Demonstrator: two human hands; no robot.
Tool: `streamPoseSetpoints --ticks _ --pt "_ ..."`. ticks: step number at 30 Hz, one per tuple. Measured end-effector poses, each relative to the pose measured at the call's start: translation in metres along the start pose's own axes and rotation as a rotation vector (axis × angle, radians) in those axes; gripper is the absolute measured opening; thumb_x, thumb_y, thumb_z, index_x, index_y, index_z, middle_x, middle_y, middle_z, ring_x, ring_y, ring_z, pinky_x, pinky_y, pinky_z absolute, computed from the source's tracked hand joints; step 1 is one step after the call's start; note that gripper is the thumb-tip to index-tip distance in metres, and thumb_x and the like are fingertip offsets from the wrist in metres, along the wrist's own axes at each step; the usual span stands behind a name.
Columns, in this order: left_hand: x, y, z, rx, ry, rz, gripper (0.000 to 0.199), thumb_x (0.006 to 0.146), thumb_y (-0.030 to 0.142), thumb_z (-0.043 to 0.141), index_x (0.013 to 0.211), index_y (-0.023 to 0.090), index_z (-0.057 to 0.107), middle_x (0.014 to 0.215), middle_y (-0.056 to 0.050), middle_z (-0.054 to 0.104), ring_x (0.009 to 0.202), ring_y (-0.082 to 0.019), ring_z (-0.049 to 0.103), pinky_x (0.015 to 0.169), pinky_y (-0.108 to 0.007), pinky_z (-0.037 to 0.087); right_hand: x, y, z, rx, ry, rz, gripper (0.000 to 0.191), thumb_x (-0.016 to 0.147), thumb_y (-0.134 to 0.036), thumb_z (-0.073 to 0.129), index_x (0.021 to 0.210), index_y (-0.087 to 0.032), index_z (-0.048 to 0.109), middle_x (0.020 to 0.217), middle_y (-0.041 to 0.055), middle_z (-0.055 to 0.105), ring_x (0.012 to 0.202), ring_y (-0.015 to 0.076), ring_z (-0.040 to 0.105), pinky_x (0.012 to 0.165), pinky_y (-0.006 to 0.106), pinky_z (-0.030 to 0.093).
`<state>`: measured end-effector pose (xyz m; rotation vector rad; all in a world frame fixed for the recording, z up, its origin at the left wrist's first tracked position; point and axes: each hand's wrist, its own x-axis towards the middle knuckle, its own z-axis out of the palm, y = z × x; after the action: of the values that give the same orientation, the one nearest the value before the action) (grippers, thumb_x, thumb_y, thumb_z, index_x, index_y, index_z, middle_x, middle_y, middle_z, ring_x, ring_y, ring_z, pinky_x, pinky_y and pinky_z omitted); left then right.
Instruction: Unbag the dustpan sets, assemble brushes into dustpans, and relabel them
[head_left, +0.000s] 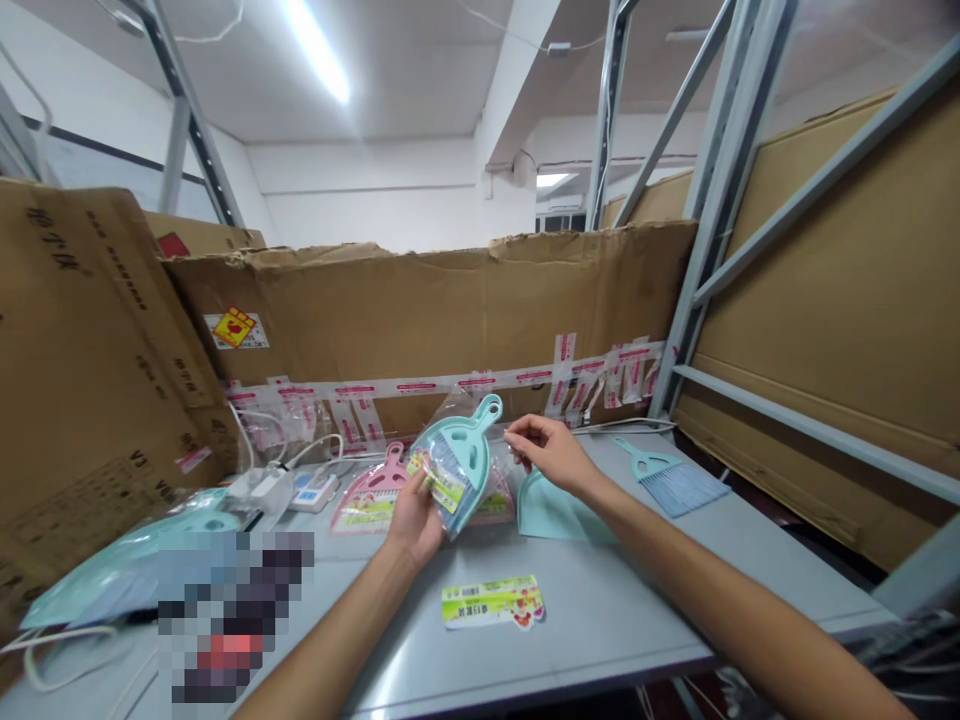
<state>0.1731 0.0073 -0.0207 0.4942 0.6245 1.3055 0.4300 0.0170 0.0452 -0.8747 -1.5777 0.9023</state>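
My left hand (418,522) is wrapped round the lower left side of a mint dustpan-and-brush set (471,452). The set is tilted, its looped handle up, with a printed card and clear plastic about it. Just right of that handle, my right hand (553,452) is closed in a pinch; what lies between its fingertips is too small to make out. Under my right hand and forearm lies a loose mint dustpan (551,512), partly hidden. A mint brush (671,480) with blue-grey bristles rests farther right. Nearer the front edge lies a flat printed card (493,602).
Pink dustpan sets (373,500) in clear plastic lie behind my left hand. At left are a bagged mint set (135,565), a power strip (270,487) and white cables. Cardboard (450,310) walls the table's back; a metal rack post (697,230) stands right.
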Motion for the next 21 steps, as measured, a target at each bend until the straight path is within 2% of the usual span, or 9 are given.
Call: streamPoseSetpoints --ticks 3,8,10,14,18,19,21 --pt "-0.004 0.003 -0.001 -0.071 -0.017 -0.040 0.044 0.106 0.036 0.070 0.143 0.011 0.071 0.122 -0.019 0.086 0.122 -0.038 0.081 0.111 -0.058 0.065 0.004 -0.031 0.005 -0.112 0.018 -0.119 0.032 0.094 -0.053 0.080 0.092 -0.021 0.077 0.081 0.0040 0.076 0.069 0.0184 0.067 0.061 0.031 0.054" --pt "-0.010 0.006 -0.001 -0.108 -0.013 -0.092 0.041 0.110 0.027 0.064 0.146 0.010 0.069 0.120 -0.018 0.086 0.122 -0.035 0.082 0.115 -0.054 0.063 0.016 -0.079 0.003 -0.281 -0.044 -0.241 0.023 0.099 -0.044 0.075 0.091 -0.022 0.077 0.082 0.0032 0.077 0.071 0.0181 0.067 0.066 0.031 0.053" --pt "-0.010 0.005 0.000 -0.102 -0.008 -0.102 0.040 0.110 0.023 0.062 0.148 0.010 0.067 0.117 -0.017 0.087 0.118 -0.033 0.084 0.114 -0.052 0.064 0.022 -0.092 0.000 -0.312 -0.018 -0.280 0.023 0.101 -0.043 0.073 0.092 -0.022 0.077 0.084 0.0036 0.078 0.072 0.0182 0.067 0.066 0.031 0.054" --pt "-0.007 0.003 -0.002 -0.102 0.037 -0.116 0.040 0.108 0.016 0.061 0.147 0.008 0.066 0.111 -0.017 0.088 0.105 -0.030 0.087 0.108 -0.047 0.067 0.032 -0.112 -0.008 -0.378 0.136 -0.416 0.023 0.104 -0.043 0.071 0.095 -0.022 0.076 0.088 0.0037 0.079 0.076 0.0196 0.069 0.070 0.033 0.056" --pt "0.000 -0.002 -0.009 -0.076 0.033 -0.078 0.045 0.106 0.018 0.066 0.150 0.009 0.064 0.113 -0.016 0.088 0.104 -0.030 0.087 0.106 -0.047 0.068 0.035 -0.125 -0.004 -0.405 0.515 -0.672 0.017 0.110 -0.037 0.065 0.112 -0.025 0.076 0.103 0.0051 0.077 0.089 0.0220 0.072 0.075 0.035 0.060" --pt "0.002 -0.005 -0.010 -0.066 0.036 -0.069 0.045 0.105 0.020 0.068 0.149 0.009 0.065 0.112 -0.016 0.088 0.104 -0.030 0.087 0.105 -0.046 0.069 0.035 -0.127 0.003 -0.416 0.551 -0.747 0.016 0.111 -0.032 0.063 0.118 -0.027 0.076 0.108 0.0055 0.076 0.094 0.0227 0.072 0.078 0.035 0.061" --pt "0.006 -0.010 -0.013 -0.046 0.042 -0.068 0.042 0.103 0.021 0.073 0.142 0.007 0.068 0.112 -0.017 0.087 0.103 -0.029 0.087 0.104 -0.043 0.069 0.036 -0.128 0.026 -0.474 0.488 -0.903 0.023 0.111 -0.022 0.061 0.128 -0.030 0.075 0.118 0.0059 0.074 0.107 0.0241 0.071 0.089 0.038 0.062"
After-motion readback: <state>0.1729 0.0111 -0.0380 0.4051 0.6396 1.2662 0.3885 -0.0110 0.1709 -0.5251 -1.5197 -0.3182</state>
